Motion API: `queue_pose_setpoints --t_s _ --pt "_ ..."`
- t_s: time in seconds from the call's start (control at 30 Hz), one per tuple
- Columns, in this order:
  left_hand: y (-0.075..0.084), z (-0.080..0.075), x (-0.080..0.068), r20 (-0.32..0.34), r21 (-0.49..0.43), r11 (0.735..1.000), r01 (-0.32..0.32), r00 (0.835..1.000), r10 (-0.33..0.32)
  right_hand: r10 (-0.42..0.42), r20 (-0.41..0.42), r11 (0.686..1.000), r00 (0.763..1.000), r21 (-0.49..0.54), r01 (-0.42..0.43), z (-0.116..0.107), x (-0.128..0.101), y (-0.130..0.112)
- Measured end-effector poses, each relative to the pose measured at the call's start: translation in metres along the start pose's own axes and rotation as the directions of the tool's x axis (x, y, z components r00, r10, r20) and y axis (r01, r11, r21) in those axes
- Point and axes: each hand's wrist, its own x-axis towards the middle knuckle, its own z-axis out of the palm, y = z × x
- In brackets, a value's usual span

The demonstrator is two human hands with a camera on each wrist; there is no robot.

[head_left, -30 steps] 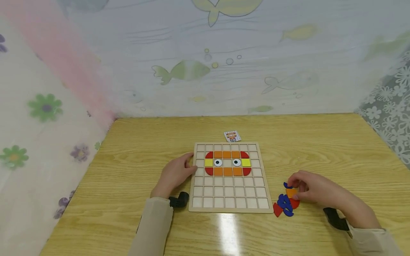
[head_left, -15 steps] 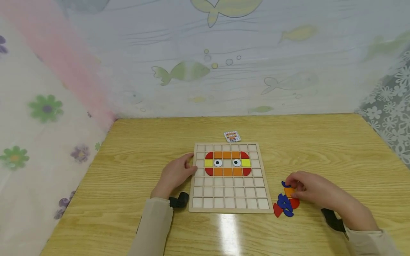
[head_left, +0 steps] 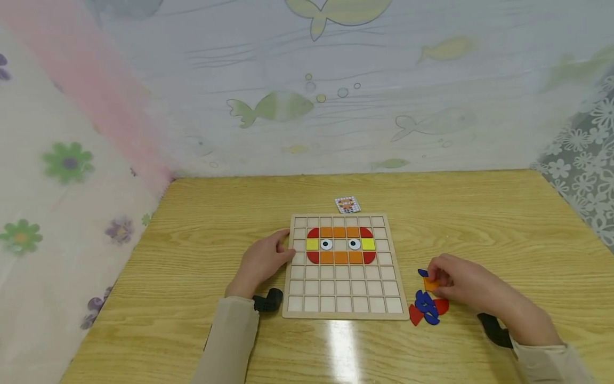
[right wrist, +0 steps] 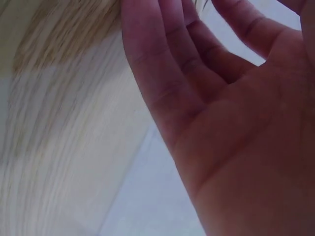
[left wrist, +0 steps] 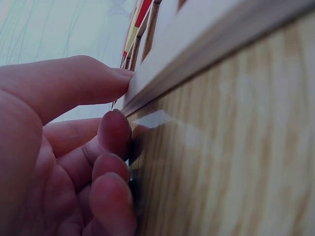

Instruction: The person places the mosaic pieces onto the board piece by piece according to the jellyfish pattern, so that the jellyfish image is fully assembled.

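A wooden grid board [head_left: 342, 315] lies on the table. Orange squares [head_left: 341, 257], red quarter-rounds [head_left: 369, 257], yellow squares [head_left: 368, 244] and two eye discs [head_left: 326, 244] fill some of its cells. My left hand [head_left: 265, 261] holds the board's left edge. In the left wrist view the thumb [left wrist: 98, 81] rests on the rim, with curled fingers [left wrist: 113, 201] beside it. To the board's right, my right hand [head_left: 462, 278] pinches an orange square tile [head_left: 430, 285], partly hidden by the fingers. In the right wrist view the fingertips run out of frame.
Beside the orange tile lie several blue pieces [head_left: 426, 305], a red piece [head_left: 441, 306] and a red quarter-round [head_left: 415, 314]. Another blue piece [head_left: 422, 272] sits just behind. A small picture card [head_left: 347, 205] lies beyond the board. A wall [head_left: 355, 133] borders the table's back.
My right hand has shifted slightly left and away from me, carrying the orange tile along. The rear blue piece has moved left too. My left hand and the board stay put.
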Motion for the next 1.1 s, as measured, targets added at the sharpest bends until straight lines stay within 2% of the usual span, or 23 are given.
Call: queue_pose_setpoints --t_s 0.37,0.53,0.77,0.93,1.1 --pt "0.001 0.0 0.001 0.006 0.001 1.0 0.001 1.0 -0.001 0.037 -0.012 0.999 0.999 -0.016 -0.037 0.0 -0.001 -0.004" --pt "0.002 0.0 0.001 0.004 0.007 1.0 -0.001 1.0 0.001 -0.002 -0.024 0.999 1.0 -0.054 0.001 -0.001 -0.002 -0.002" --pt "0.003 0.0 0.001 0.006 0.007 1.0 0.0 1.0 0.0 -0.041 -0.049 0.999 0.998 -0.025 0.04 0.0 -0.001 -0.003" --pt "0.002 0.0 0.001 0.009 0.005 1.0 0.001 1.0 -0.001 -0.011 -0.104 0.998 0.994 -0.056 0.006 0.002 0.009 -0.013" --pt "0.0 0.002 0.002 0.0 0.004 1.0 0.008 1.0 -0.008 0.007 -0.112 0.999 0.994 -0.041 -0.011 0.004 0.026 -0.027"
